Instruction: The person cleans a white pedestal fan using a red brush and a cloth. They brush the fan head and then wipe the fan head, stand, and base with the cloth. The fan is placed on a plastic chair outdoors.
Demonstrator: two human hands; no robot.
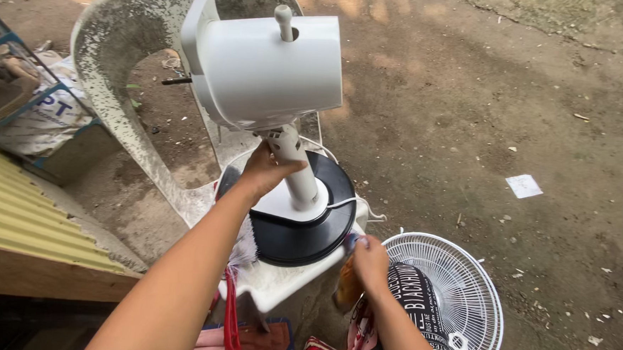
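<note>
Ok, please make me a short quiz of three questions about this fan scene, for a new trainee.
1. True or false: the left hand has a grip on the neck of the white fan body.
2. What does the fan's round black base stand on?
A) the dirt ground
B) a white plastic chair
C) a metal table
3. Which fan part lies on the ground near the right hand?

Key: 1 true; 2 B; 3 the white wire grille.

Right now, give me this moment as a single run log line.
left hand: gripping white fan neck | right hand: cloth at black fan base edge | fan on plastic chair | fan grille on ground
</note>
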